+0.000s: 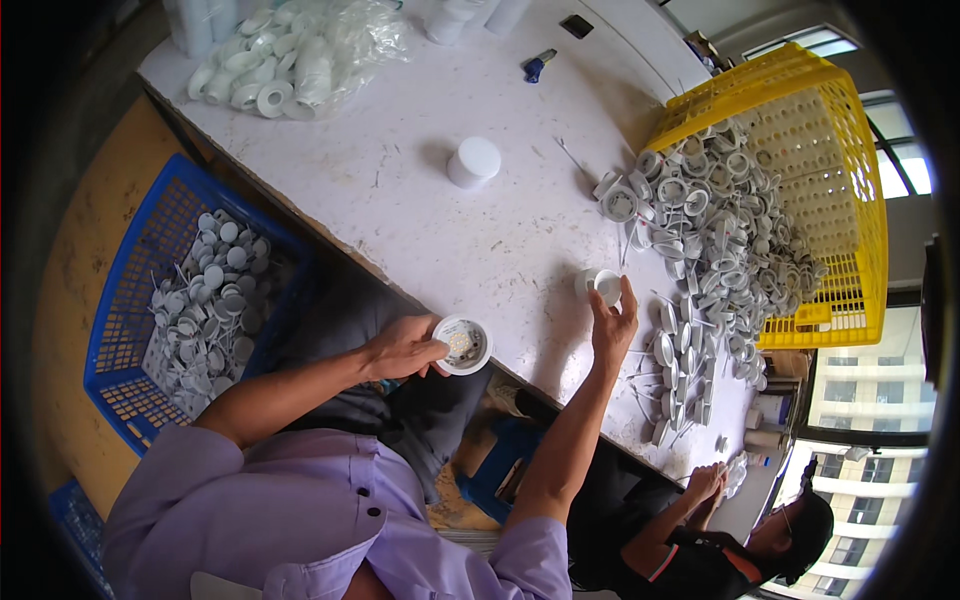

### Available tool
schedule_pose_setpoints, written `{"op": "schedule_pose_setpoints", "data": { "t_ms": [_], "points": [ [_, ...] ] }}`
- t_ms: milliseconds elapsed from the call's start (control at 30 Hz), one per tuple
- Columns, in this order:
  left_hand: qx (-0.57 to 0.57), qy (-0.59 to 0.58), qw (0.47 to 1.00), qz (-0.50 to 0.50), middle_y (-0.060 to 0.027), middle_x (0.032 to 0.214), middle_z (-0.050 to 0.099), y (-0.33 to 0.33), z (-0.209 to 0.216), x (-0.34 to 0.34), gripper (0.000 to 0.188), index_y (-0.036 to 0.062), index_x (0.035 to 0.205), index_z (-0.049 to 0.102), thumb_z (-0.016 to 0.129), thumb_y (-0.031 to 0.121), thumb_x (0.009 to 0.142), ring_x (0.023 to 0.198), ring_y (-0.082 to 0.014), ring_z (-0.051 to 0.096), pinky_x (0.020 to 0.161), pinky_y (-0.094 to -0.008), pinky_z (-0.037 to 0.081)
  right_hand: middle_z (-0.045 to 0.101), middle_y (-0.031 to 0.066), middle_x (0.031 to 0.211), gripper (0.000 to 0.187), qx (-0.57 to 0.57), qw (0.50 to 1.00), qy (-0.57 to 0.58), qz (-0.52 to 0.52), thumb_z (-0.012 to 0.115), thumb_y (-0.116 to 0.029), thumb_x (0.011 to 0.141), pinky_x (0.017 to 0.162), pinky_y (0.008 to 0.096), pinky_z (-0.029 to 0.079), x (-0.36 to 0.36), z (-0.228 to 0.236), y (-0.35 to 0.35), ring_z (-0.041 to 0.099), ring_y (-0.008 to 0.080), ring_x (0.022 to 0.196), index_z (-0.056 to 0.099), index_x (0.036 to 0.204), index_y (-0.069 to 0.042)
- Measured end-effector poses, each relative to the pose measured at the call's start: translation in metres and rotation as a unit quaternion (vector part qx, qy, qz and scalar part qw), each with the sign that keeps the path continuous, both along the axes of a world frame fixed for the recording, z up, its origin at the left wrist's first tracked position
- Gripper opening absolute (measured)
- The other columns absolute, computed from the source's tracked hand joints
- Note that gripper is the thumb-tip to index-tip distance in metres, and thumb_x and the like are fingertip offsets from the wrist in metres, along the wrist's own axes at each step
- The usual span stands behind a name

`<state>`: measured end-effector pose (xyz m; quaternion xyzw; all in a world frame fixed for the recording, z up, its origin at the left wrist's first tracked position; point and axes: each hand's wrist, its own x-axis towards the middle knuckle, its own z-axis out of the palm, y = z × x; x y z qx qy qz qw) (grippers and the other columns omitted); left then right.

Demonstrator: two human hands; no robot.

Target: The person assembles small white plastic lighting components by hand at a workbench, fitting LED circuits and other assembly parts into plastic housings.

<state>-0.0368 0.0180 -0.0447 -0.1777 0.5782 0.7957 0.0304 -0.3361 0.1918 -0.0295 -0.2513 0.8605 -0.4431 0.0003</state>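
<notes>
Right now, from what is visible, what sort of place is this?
Probably a lamp workshop: the left hand holds a white-rimmed LED disc, white round parts spill from a yellow plastic crate onto the worktable, and a co-worker is at its edge.

Left hand (405,347) curls closed, thumb (432,352) forward; right hand (612,325) (forearm (566,440) stretched ahead) seems to pinch, fingers partly unclear.

Central tabletop (470,240) free, cylinder (474,163) beyond, parts heap (722,225) right
</notes>
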Motion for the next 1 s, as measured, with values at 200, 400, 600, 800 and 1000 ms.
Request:
{"op": "schedule_pose_setpoints", "data": {
  "t_ms": [200, 400, 600, 800, 1000],
  "points": [
    [0.006, 0.073, 0.997, 0.009, -0.0055, 0.084, 0.060, -0.001, -0.001, -0.002, 0.031, -0.0029, 0.110, 0.051, 0.057, 0.021, 0.092, 0.064, -0.0067, 0.051, 0.056, -0.0230, 0.044, 0.054, 0.0153, 0.120, 0.062, -0.066, 0.989, -0.024, 0.128, 0.076, -0.008, 0.070, 0.091, 0.0354, 0.045, 0.097, 0.049, -0.011, 0.055, 0.0261, 0.107, 0.049, 0.126, 0.002],
    [0.027, 0.112, 0.993, 0.011, -0.0041, 0.087, 0.057, 0.003, -0.001, -0.002, 0.046, -0.0024, 0.119, 0.047, 0.060, 0.031, 0.091, 0.072, -0.0074, 0.052, 0.061, -0.0230, 0.044, 0.051, 0.0173, 0.124, 0.073, -0.016, 0.947, 0.029, 0.319, 0.082, -0.010, 0.061, 0.094, 0.0395, 0.042, 0.163, 0.041, -0.021, 0.050, 0.0322, 0.113, 0.050, 0.126, -0.002],
    [0.023, 0.139, 0.990, 0.022, -0.0015, 0.094, 0.056, 0.009, -0.005, 0.002, 0.050, -0.0012, 0.125, 0.044, 0.062, 0.030, 0.090, 0.080, -0.0055, 0.051, 0.064, -0.0211, 0.044, 0.045, 0.0176, 0.130, 0.081, 0.004, 0.947, 0.006, 0.322, 0.085, -0.012, 0.058, 0.093, 0.0399, 0.044, 0.178, 0.032, -0.023, 0.050, 0.0330, 0.114, 0.048, 0.131, -0.007],
    [0.008, 0.131, 0.991, 0.033, -0.0070, 0.105, 0.058, 0.008, -0.001, 0.007, 0.047, -0.0032, 0.122, 0.047, 0.061, 0.029, 0.090, 0.093, -0.0105, 0.054, 0.076, -0.0249, 0.046, 0.050, 0.0143, 0.127, 0.071, -0.129, 0.936, -0.207, 0.253, 0.076, -0.008, 0.073, 0.085, 0.0316, 0.048, 0.187, 0.021, -0.013, 0.052, 0.0213, 0.111, 0.042, 0.134, -0.001],
    [-0.072, 0.076, 0.994, 0.045, -0.0060, 0.086, 0.058, 0.012, 0.006, 0.005, 0.037, -0.0025, 0.115, 0.052, 0.057, 0.026, 0.092, 0.075, -0.0094, 0.053, 0.065, -0.0254, 0.043, 0.064, 0.0095, 0.103, 0.039, -0.138, 0.950, -0.243, 0.137, 0.059, -0.016, 0.091, 0.082, 0.0248, 0.046, 0.194, 0.003, -0.022, 0.058, 0.0124, 0.091, 0.053, 0.124, 0.004]
  ]
}}
